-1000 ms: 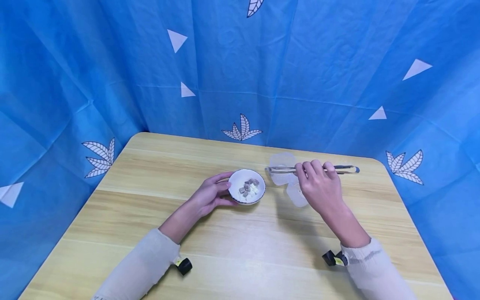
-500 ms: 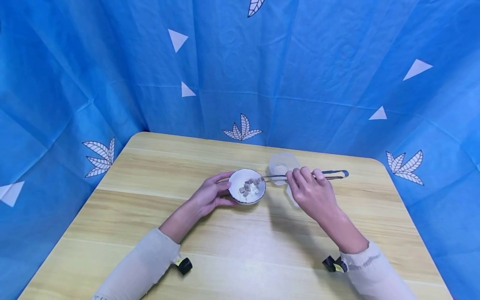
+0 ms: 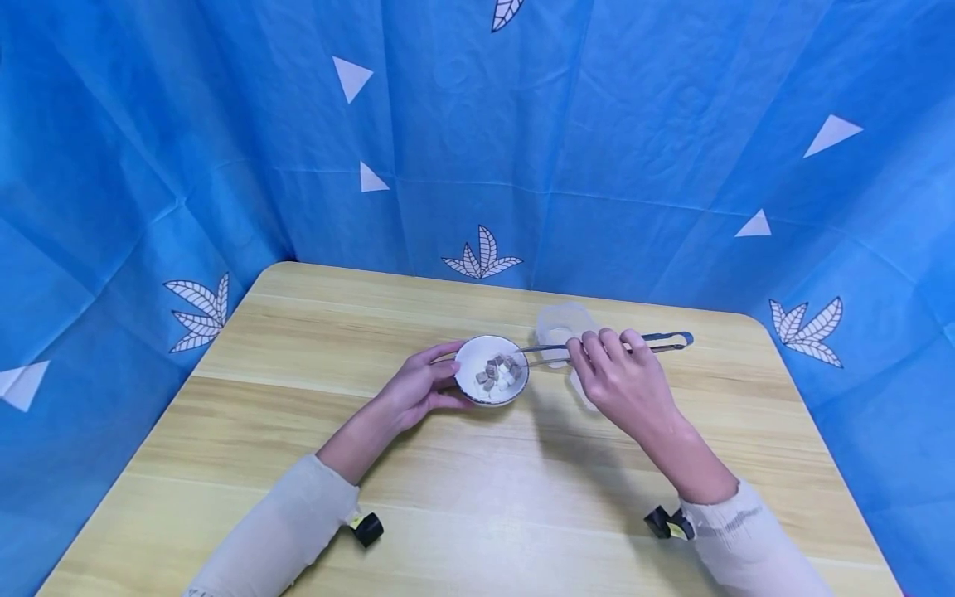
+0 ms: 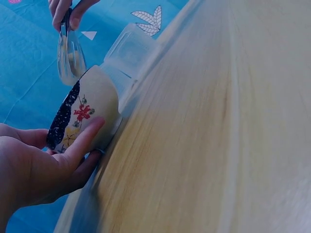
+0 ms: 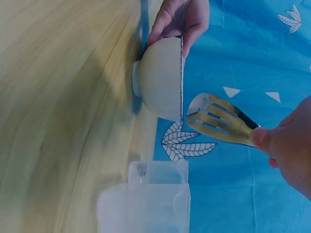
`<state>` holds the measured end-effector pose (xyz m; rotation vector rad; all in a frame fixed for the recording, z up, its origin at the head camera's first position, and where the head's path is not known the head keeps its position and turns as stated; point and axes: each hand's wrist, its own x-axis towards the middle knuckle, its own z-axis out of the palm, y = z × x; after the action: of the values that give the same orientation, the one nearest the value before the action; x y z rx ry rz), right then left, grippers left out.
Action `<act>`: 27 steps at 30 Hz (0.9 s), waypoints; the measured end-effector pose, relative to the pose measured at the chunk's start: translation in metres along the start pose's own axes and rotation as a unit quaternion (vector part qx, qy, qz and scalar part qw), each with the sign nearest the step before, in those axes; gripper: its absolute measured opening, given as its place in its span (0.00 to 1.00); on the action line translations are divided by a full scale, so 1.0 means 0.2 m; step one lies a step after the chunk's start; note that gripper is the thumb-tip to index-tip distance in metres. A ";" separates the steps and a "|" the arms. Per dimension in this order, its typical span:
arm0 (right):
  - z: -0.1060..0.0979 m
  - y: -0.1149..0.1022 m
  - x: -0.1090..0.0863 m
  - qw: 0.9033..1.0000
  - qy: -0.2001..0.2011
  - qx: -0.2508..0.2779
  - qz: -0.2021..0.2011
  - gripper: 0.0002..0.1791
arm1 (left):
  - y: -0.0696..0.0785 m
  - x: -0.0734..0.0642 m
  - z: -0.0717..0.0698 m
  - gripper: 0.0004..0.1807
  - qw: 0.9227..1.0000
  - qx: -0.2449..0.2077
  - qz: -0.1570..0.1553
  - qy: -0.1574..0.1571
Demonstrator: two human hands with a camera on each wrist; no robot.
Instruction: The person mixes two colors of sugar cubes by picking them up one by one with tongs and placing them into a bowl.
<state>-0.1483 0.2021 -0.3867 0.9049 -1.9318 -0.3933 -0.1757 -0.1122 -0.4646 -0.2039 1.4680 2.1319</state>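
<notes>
My left hand point(image 3: 421, 390) grips the side of a small white bowl point(image 3: 470, 361); in the left wrist view the bowl's outside shows a dark speckled rim band and a red flower. Inside lie several brown cubes point(image 3: 490, 371) and some white pieces point(image 3: 505, 377). In my right hand point(image 3: 622, 377) is a pair of metal tongs point(image 3: 664, 340), its bent end pointing right. The slotted tongs head point(image 5: 218, 121) is just above the bowl's right rim, its two arms spread apart, with no piece seen between them.
A clear plastic container point(image 3: 563, 317) with its lid flipped out stands right of the bowl, partly hidden beneath my right hand. The wooden table point(image 3: 358, 323) ends at a blue patterned curtain point(image 3: 477, 108) behind.
My right hand has brought the tongs left from over the plastic container to the bowl's rim. The tong tips, close together around a brown piece, have spread. My left hand stays put.
</notes>
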 end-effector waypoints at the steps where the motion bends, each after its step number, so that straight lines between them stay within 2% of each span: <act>1: 0.00 0.01 0.00 1.000 -0.002 -0.002 0.001 0.14 | 0.00 0.00 0.00 0.28 1.000 -0.001 0.000 0.000; 5: -0.01 0.03 0.01 1.000 -0.015 -0.008 0.005 0.13 | 0.00 0.00 0.00 0.28 1.000 -0.002 0.001 -0.001; 8: -0.02 0.06 0.01 0.999 -0.033 -0.011 0.008 0.15 | 0.00 0.00 0.00 0.28 1.000 -0.002 0.003 -0.001; 12: -0.02 0.11 0.02 0.999 -0.038 -0.015 0.010 0.17 | 0.00 0.00 0.00 0.28 1.000 -0.002 0.003 -0.002; 17: -0.02 0.17 0.02 0.999 -0.045 -0.013 0.014 0.16 | 0.00 0.00 0.00 0.29 1.000 -0.001 0.002 -0.002; 24: -0.01 0.26 0.00 0.996 -0.087 -0.009 0.033 0.15 | 0.01 0.00 0.00 0.28 1.000 -0.001 -0.004 0.003; 27: 0.02 0.29 0.00 0.995 -0.093 -0.001 0.042 0.11 | 0.00 0.00 0.00 0.28 1.000 0.003 -0.004 0.005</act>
<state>-0.1765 0.2418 -0.3536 0.8066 -2.1320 -0.4434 -0.1767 -0.1123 -0.4641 -0.2187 1.4757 2.1232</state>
